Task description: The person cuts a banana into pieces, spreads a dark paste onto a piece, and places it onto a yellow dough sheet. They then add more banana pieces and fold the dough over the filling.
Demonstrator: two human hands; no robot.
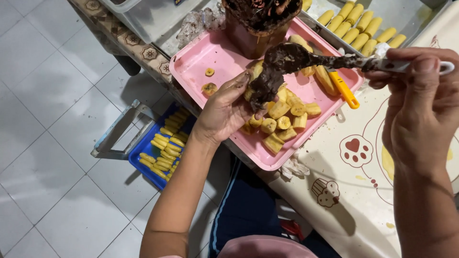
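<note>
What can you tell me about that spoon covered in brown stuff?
The spoon has a pale handle, plastic by the look of it, smeared with dark brown paste. Its bowl is buried under a thick lump of that paste. It lies roughly level over the pink tray, bowl toward the left hand. The right hand pinches the handle end, and the paste touches a banana piece held in the left fingers.
</note>
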